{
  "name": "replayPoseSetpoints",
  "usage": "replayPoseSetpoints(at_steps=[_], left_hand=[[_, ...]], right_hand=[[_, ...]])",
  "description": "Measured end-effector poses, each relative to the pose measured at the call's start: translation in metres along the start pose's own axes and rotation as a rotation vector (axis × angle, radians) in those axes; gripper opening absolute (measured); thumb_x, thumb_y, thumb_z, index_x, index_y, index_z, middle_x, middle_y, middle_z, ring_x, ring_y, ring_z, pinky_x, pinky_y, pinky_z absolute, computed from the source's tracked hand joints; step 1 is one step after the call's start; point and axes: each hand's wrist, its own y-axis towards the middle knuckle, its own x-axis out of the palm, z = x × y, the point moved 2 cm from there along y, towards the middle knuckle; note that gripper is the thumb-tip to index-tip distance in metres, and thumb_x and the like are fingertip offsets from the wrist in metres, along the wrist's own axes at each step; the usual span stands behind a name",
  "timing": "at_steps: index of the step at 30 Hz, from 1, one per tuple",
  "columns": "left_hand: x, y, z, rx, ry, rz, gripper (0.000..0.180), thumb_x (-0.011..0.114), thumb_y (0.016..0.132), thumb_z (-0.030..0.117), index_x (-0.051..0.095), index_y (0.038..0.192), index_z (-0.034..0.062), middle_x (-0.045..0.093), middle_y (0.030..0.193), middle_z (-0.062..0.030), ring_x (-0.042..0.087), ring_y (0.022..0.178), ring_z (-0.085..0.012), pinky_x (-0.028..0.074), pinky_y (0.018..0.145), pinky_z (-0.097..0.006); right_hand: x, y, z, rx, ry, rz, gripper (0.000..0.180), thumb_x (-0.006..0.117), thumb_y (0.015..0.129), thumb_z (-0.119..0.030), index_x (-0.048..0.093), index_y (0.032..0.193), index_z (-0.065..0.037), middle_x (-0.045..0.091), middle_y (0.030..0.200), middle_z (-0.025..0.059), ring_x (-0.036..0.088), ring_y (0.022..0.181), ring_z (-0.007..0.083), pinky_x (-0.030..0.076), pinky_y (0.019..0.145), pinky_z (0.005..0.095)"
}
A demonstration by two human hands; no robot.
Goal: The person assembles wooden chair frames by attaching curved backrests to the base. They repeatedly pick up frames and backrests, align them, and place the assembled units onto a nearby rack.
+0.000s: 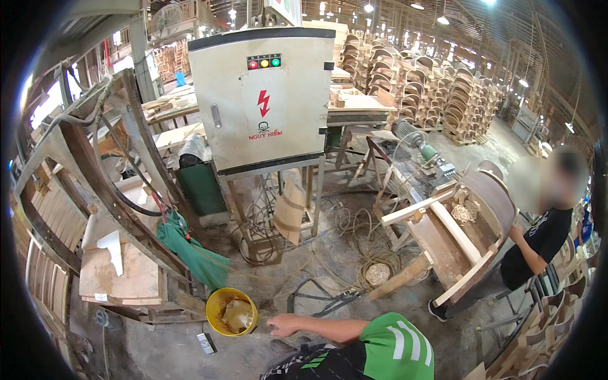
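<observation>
My right hand (282, 324) reaches out low over the dusty concrete floor, fingers apart and holding nothing. Its forearm comes from a green sleeve with white stripes (396, 348) at the lower edge. Just left of the fingers stands a yellow bucket (216, 306) with brownish contents. A small flat metal piece (206, 342) lies on the floor below the bucket. My left hand is out of view.
A grey electrical cabinet (263, 95) stands on a metal frame ahead, with tangled cables and a coil (375, 269) on the floor. A person in a black shirt (538, 244) handles a large wooden frame (465, 237) at right. Wooden frames (95, 183) and green cloth (190, 250) crowd the left.
</observation>
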Motion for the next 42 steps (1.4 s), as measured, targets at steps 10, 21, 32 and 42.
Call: replayPoseSetpoints(at_steps=[10, 21, 32, 42], left_hand=[[0.003, -0.033, -0.03, -0.099, -0.152, -0.131, 0.065, 0.068, 0.09, 0.041, 0.059, 0.132, -0.0083, 0.073, 0.099, -0.0253, 0.073, 0.078, -0.0352, 0.059, 0.073, -0.047], [-0.071, -0.008, -0.113, -0.188, -0.572, -0.086, 0.069, 0.068, 0.093, 0.039, 0.055, 0.139, -0.01, 0.073, 0.103, -0.025, 0.073, 0.074, -0.0337, 0.059, 0.071, -0.047], [-0.211, -0.071, -0.232, -0.322, -0.449, 0.349, 0.035, 0.064, 0.089, 0.036, 0.075, 0.081, 0.0044, 0.071, 0.07, -0.0139, 0.069, 0.063, -0.0273, 0.053, 0.061, -0.043], [-0.24, -0.083, -0.299, -0.588, -0.823, 0.391, 0.03, 0.065, 0.089, 0.034, 0.07, 0.072, 0.0094, 0.061, 0.06, -0.0057, 0.058, 0.053, -0.0185, 0.046, 0.049, -0.038]], right_hand=[[0.101, -0.062, 0.095, 0.318, 0.149, 0.274, 0.041, 0.065, 0.094, -0.045, 0.073, 0.104, -0.006, 0.074, 0.106, 0.0204, 0.071, 0.099, 0.0416, 0.056, 0.086, 0.0508], [0.153, -0.071, 0.081, 0.736, 0.393, 0.163, 0.034, 0.063, 0.097, -0.034, 0.071, 0.089, -0.001, 0.063, 0.069, 0.0117, 0.06, 0.06, 0.0235, 0.043, 0.048, 0.0421], [0.217, 0.11, -0.095, 0.552, 0.714, -0.002, 0.021, 0.062, 0.1, -0.022, 0.063, 0.11, -0.004, 0.065, 0.084, 0.0063, 0.063, 0.065, 0.0154, 0.052, 0.051, 0.0306], [0.264, 0.273, -0.212, 0.463, 0.464, -0.333, 0.018, 0.061, 0.1, -0.024, 0.061, 0.106, -0.007, 0.066, 0.087, 0.0085, 0.062, 0.065, 0.0203, 0.049, 0.052, 0.0361]])
